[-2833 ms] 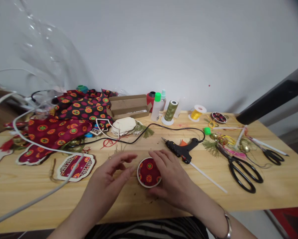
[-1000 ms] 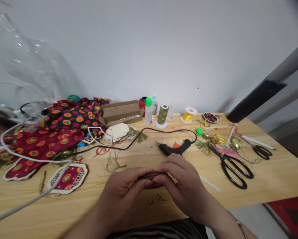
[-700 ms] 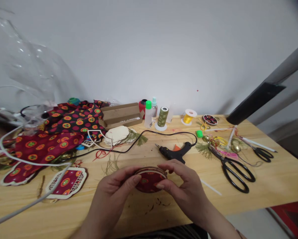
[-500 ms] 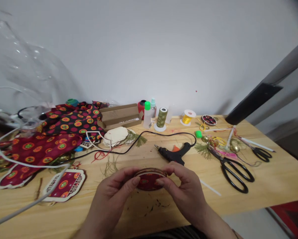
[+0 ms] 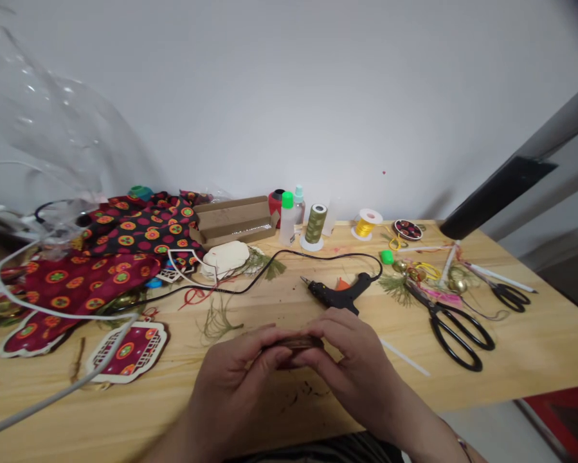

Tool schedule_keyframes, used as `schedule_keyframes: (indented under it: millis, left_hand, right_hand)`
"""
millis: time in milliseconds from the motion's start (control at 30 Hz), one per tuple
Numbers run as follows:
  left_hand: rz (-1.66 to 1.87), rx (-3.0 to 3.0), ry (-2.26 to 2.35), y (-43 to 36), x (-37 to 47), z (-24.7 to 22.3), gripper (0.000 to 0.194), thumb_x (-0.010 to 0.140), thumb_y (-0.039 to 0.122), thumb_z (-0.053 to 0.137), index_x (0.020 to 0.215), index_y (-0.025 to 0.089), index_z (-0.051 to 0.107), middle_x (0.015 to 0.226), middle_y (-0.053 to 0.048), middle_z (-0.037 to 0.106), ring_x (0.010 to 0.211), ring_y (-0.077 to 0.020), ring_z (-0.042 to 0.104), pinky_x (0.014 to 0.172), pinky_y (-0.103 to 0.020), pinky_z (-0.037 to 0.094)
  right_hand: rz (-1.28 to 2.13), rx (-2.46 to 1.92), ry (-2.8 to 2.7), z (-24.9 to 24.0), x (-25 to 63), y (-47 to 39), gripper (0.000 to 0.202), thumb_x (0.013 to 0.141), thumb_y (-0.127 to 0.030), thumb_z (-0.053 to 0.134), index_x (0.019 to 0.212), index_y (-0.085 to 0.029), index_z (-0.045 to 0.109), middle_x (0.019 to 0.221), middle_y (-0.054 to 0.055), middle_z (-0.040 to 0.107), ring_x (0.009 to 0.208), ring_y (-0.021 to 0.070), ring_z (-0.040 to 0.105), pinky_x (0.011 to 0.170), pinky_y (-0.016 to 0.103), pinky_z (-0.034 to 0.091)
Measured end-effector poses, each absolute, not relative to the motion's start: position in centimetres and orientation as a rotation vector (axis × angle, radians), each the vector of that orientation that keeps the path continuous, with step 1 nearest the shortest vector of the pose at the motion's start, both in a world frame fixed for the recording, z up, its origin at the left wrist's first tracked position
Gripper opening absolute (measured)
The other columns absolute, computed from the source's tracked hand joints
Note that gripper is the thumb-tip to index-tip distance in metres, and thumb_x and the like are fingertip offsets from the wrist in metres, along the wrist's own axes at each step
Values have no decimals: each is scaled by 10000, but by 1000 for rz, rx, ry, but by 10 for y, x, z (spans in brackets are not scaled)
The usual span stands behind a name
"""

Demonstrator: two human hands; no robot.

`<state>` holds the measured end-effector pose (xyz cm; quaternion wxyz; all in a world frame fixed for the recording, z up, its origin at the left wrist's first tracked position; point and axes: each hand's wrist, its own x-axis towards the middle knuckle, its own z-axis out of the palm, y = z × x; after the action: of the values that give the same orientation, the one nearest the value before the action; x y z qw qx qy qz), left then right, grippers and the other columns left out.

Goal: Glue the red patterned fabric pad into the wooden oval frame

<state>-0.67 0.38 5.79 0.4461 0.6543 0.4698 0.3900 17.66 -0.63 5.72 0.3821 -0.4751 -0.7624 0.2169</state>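
Observation:
Between my two hands, near the table's front edge, is a thin layered wooden plaque (image 5: 296, 343) faced with dark red patterned fabric. My left hand (image 5: 238, 379) pinches its left side, thumb on the near face and fingers behind. My right hand (image 5: 351, 366) grips the right side in the same way. It is seen almost edge-on, and the fingers cover most of its face. Just beyond lies a black hot glue gun (image 5: 337, 294), its nozzle toward the left. A finished-looking fabric and wood plaque (image 5: 127, 352) rests to the left.
Black-handled scissors (image 5: 462, 334) and a white stick (image 5: 404, 357) lie at right. A white cable (image 5: 67, 389) crosses the left side. Patterned fabric (image 5: 96, 276), a cardboard box (image 5: 235, 222), a green thread cone (image 5: 316, 225) and a yellow thread spool (image 5: 366, 225) stand along the back.
The plaque has tilted from showing part of its red face to nearly edge-on. Both hands have drawn closer together around it, thumbs further in.

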Motion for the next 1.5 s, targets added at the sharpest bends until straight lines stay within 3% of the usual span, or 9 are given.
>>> schedule_keyframes:
  millis: [100, 233, 467, 633, 833, 1067, 1200, 1300, 1500]
  left_hand:
    - [1040, 1319, 1333, 4, -9, 56, 125, 751, 265, 663, 826, 282, 762, 819, 30, 781, 748, -168, 712, 672, -191, 547]
    - [1116, 1067, 1364, 5, -10, 53, 150, 700, 336, 714, 803, 236, 755, 795, -3, 779, 759, -192, 705, 697, -225, 550]
    - [1120, 987, 1273, 1, -6, 51, 135, 702, 299, 717, 815, 232, 748, 803, -8, 777, 759, -172, 700, 696, -204, 541]
    - [1098, 1043, 1193, -2, 0, 62, 215, 688, 238, 704, 898, 249, 750, 949, -31, 768, 834, -204, 709, 736, -238, 557]
    - [1026, 1079, 1177, -2, 5, 68, 116, 693, 230, 687, 775, 228, 770, 758, -24, 778, 660, -216, 724, 659, -275, 585]
    - [1048, 1001, 1225, -1, 3, 62, 103, 670, 255, 724, 759, 224, 766, 721, -19, 777, 659, -207, 718, 653, -258, 571]
    - [1137, 802, 1214, 7, -1, 53, 173, 644, 311, 769, 776, 200, 755, 757, -24, 776, 692, -164, 695, 644, -200, 541]
    - [1158, 626, 1073, 10, -2, 48, 201, 656, 303, 770, 812, 180, 746, 774, -38, 772, 700, -152, 687, 654, -203, 536]
    - [1108, 599, 992, 8, -3, 48, 197, 703, 285, 742, 857, 162, 737, 819, -72, 767, 702, -164, 687, 664, -238, 536]
  right_hand:
    - [714, -1237, -1783, 57, 177, -7, 262, 702, -289, 763, 928, -196, 668, 826, 29, 686, 776, 184, 607, 689, 285, 463]
    - [806, -1220, -1597, 55, 174, -8, 73, 745, -179, 710, 806, -217, 694, 722, -17, 691, 691, 149, 614, 646, 245, 466]
    - [740, -1249, -1581, 51, 175, -8, 32, 779, -178, 662, 757, -180, 686, 673, 6, 665, 643, 153, 607, 606, 261, 447]
    - [651, -1204, -1735, 53, 178, -7, 43, 815, -179, 632, 793, -183, 670, 682, 14, 651, 668, 164, 594, 607, 274, 432]
    - [504, -1193, -1904, 57, 178, -8, 75, 832, -151, 598, 792, -182, 655, 721, 32, 654, 682, 173, 568, 621, 293, 417]
    - [485, -1187, -1891, 56, 176, -6, 46, 809, -192, 644, 812, -152, 667, 735, 51, 663, 688, 182, 584, 638, 306, 446]
    - [679, -1188, -1701, 56, 176, -7, 300, 685, -289, 782, 944, -179, 678, 843, 37, 694, 792, 184, 621, 704, 283, 483]
    - [751, -1231, -1604, 54, 173, -10, 152, 722, -213, 748, 866, -218, 701, 777, -7, 711, 727, 155, 627, 667, 256, 475]
    - [720, -1269, -1552, 50, 169, -12, 55, 766, -174, 677, 795, -209, 707, 716, 0, 707, 676, 156, 633, 641, 266, 478]
